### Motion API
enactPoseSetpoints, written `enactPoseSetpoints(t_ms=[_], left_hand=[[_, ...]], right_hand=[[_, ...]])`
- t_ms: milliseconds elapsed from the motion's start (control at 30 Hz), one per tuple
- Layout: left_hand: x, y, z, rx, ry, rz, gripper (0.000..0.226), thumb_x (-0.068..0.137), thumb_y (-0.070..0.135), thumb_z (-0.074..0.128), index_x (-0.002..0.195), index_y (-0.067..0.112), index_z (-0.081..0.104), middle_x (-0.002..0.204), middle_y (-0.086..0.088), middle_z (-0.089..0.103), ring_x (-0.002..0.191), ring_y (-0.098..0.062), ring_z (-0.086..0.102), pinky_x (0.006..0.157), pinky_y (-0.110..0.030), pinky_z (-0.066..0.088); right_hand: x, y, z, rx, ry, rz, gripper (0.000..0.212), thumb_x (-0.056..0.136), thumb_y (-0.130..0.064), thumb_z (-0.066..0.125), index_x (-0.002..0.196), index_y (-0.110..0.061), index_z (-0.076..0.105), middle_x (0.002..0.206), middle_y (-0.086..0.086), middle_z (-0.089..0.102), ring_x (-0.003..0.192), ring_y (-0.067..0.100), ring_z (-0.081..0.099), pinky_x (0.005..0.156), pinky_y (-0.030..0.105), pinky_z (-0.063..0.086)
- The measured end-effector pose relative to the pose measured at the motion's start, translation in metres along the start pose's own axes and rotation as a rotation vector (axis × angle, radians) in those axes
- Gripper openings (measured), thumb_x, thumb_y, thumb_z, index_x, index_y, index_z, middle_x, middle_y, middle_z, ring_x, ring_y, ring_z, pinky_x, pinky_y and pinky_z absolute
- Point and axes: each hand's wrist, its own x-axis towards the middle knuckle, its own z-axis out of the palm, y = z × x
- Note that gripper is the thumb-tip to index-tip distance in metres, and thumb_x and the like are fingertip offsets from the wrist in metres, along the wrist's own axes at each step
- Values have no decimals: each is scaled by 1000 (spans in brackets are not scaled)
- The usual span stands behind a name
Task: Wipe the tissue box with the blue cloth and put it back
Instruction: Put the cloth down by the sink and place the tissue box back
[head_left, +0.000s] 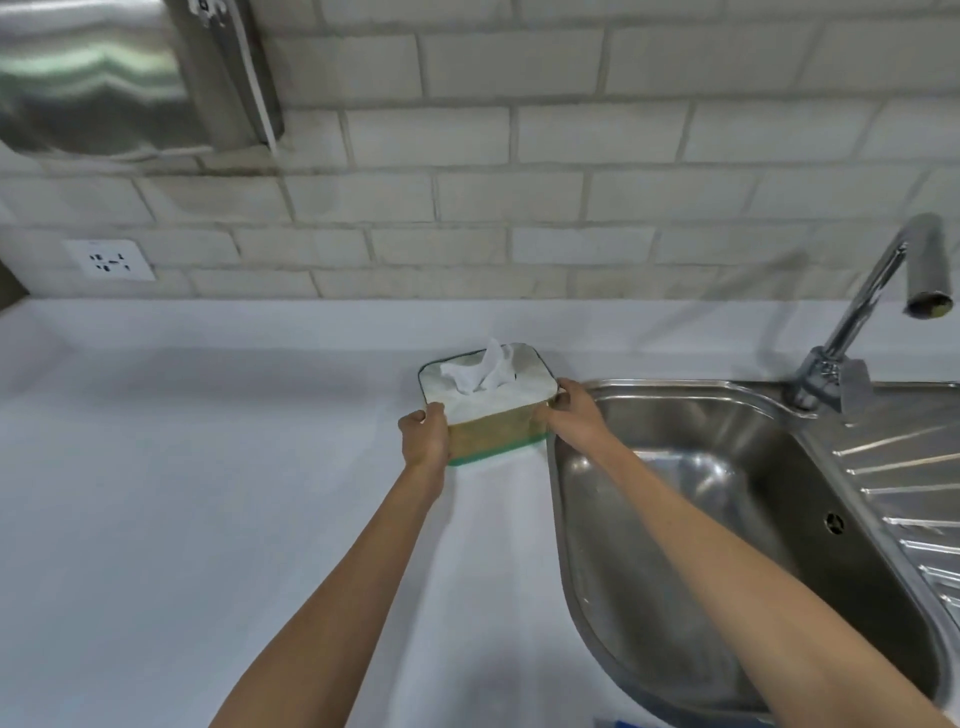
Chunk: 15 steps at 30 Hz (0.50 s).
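Observation:
The tissue box (491, 423) has a white top, a tan front and a green base, with a white tissue sticking up from its slot. It stands on the white counter (208, 467) just left of the sink. My left hand (423, 436) grips its left end and my right hand (571, 415) grips its right end. A sliver of the blue cloth (618, 723) shows at the bottom edge of the view, near the sink's front rim.
A steel sink (675, 519) with a drainboard lies to the right, its tap (872, 312) at the back right. A tiled wall runs behind the counter with a socket (108, 260) at the left. A steel dispenser (130, 78) hangs at the top left.

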Motion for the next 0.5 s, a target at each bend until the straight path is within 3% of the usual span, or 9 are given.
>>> enactPoseSetpoints(t_ms=[133, 300, 500], left_hand=[[30, 24, 11, 58, -12, 44, 45, 93, 31, 42, 129, 5, 46, 123, -16, 58, 97, -25, 53, 101, -44, 47], [58, 47, 23, 140, -68, 89, 45, 94, 34, 39, 132, 9, 45, 132, -14, 55, 118, -30, 53, 105, -47, 43], [80, 58, 35, 155, -96, 99, 46, 96, 36, 38, 133, 11, 44, 134, -14, 53, 120, -31, 53, 105, -47, 43]], right_hand=[[22, -4, 8, 57, 41, 18, 61, 81, -9, 65, 136, -8, 38, 111, 5, 57, 96, 14, 53, 85, 23, 44], [47, -10, 13, 56, 70, 39, 66, 79, -11, 67, 138, -8, 36, 116, 4, 52, 99, 16, 50, 88, 27, 44], [69, -15, 13, 41, 80, 46, 64, 80, -15, 66, 136, -9, 36, 112, 1, 50, 100, 15, 49, 86, 28, 44]])
